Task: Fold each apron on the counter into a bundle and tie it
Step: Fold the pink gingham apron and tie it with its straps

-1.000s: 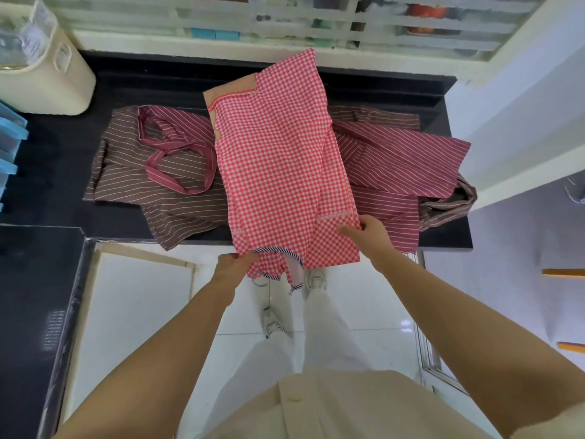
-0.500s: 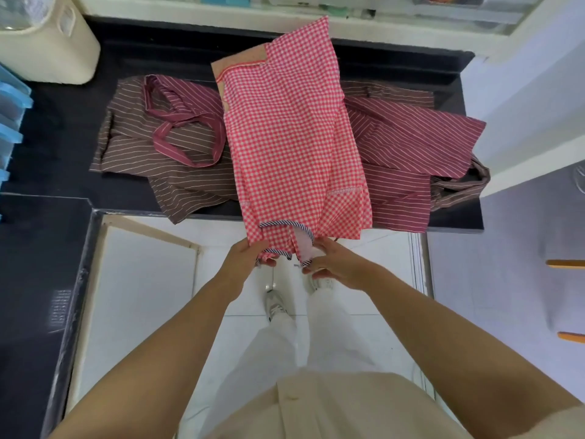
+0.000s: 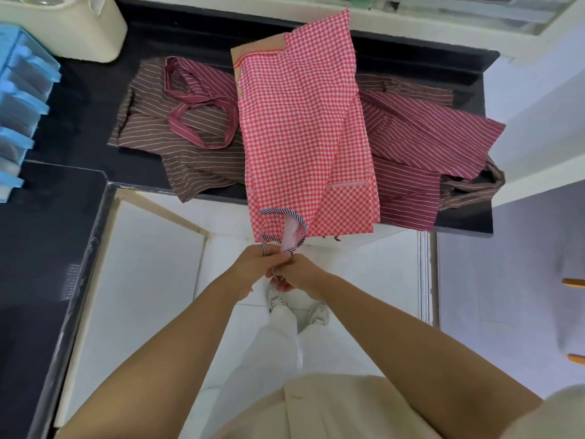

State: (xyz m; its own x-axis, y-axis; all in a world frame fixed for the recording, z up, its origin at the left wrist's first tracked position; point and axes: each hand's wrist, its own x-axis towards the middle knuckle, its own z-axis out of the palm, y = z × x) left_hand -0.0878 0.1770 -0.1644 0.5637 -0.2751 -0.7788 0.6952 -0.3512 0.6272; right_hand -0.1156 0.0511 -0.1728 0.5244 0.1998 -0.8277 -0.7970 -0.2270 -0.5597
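- Underfoot is a white tiled floor (image 3: pixel 152 280); a black L-shaped counter (image 3: pixel 79 99) runs along the far wall and down the left side, with a cream bin (image 3: pixel 79 26) and pale blue drawers (image 3: pixel 19 106) at its left.
- Half a second ago the hands were slightly apart at the hem. They have since drawn down below it and met.
- Left hand (image 3: pixel 253 264) and right hand (image 3: pixel 296 274) touch, each with fingers curled, pinching the navy-striped tie (image 3: pixel 283 213) that loops from the hem.
- The red gingham apron (image 3: pixel 300 128) lies on the counter, its long axis running from the person to the far wall, its near end hanging over the counter edge.
- It overlaps a brown striped apron (image 3: pixel 177 134) on its left and a maroon striped apron (image 3: pixel 421 137) on its right.
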